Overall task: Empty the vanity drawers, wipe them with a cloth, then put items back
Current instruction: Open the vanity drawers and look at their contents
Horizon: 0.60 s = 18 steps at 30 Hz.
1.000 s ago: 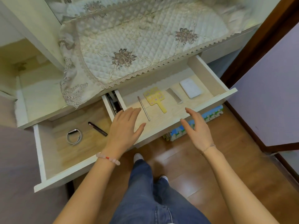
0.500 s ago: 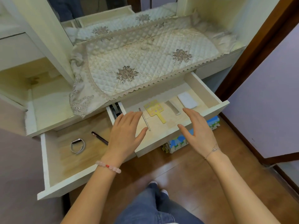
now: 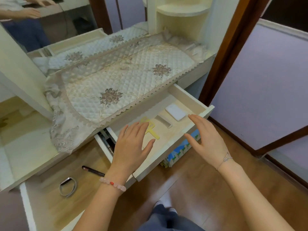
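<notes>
Head view: the upper drawer (image 3: 166, 153) stands pulled out under the vanity's quilted cover (image 3: 116, 77), holding a yellow paddle (image 3: 152, 132), a grey comb (image 3: 163, 120) and a white pad (image 3: 175, 112). Left hand (image 3: 131, 147) and right hand (image 3: 208, 140) hover over it, fingers spread, grasping nothing. The lower drawer (image 3: 28, 210), also out, holds a pen (image 3: 93, 170) and a band (image 3: 68, 189).

The person wears blue jeans (image 3: 166, 220), pink beads (image 3: 112, 183) at left hand (image 3: 131, 147), silver chain (image 3: 224, 160) at right hand (image 3: 208, 140).

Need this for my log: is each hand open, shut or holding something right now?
Left hand: open, fingers spread over the upper drawer, holding nothing.
Right hand: open, fingers straight, holding nothing.
</notes>
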Motion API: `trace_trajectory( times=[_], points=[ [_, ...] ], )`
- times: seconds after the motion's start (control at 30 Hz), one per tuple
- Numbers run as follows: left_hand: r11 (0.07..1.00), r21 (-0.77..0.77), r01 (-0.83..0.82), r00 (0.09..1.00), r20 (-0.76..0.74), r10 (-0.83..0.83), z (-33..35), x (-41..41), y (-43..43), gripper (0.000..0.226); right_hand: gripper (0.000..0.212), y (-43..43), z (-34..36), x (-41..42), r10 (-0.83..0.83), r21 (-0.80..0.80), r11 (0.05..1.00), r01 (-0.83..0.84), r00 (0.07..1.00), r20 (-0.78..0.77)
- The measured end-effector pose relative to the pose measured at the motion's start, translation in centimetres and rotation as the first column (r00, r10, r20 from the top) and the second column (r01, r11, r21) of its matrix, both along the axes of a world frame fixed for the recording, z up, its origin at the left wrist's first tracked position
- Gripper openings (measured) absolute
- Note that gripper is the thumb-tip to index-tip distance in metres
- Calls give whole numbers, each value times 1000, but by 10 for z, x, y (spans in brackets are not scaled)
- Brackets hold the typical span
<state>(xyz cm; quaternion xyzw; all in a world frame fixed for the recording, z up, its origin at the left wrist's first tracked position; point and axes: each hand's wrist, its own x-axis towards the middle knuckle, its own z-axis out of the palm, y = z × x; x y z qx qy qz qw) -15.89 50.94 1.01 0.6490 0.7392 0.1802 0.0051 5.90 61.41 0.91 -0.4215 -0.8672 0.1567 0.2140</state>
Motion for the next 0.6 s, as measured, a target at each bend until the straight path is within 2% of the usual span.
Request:
trace_trajectory(
  times=[0.23,0.43,0.6],
  points=[
    [979,-42,202,979,-21,-203,4,30,52,52,56,2,6,49,-229,-4,973,230,972,-48],
    [950,-16,312,950,0,-312,5,75,96,52,57,24,4,91,-330,-18,944,329,944,-9],
    [940,-11,341,940,0,-341,1,110,144,48,56,67,-1,131,-389,-21,921,389,921,-10]
  ],
)
